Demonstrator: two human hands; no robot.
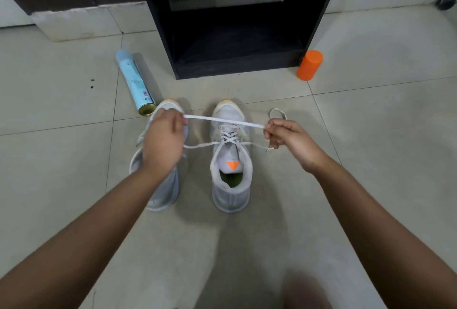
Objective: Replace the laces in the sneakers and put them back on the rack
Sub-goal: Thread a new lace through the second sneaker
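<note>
Two white sneakers with orange toe tips stand side by side on the tiled floor. The right sneaker (231,160) is partly laced, its own lace ends trailing out to both sides. My left hand (164,140) hovers over the left sneaker (163,192) and hides its front half. A loose white lace (222,120) is stretched taut between my two hands above the shoes. My left hand pinches one end, and my right hand (286,138) pinches the other, with a loop of lace (278,112) hanging beyond the fingers.
A black shoe rack (235,24) with open shelves stands straight ahead. A light blue spray can (134,81) lies on the floor to its left. An orange cylinder (310,65) stands at its right corner. Dark cabinets line the back left wall.
</note>
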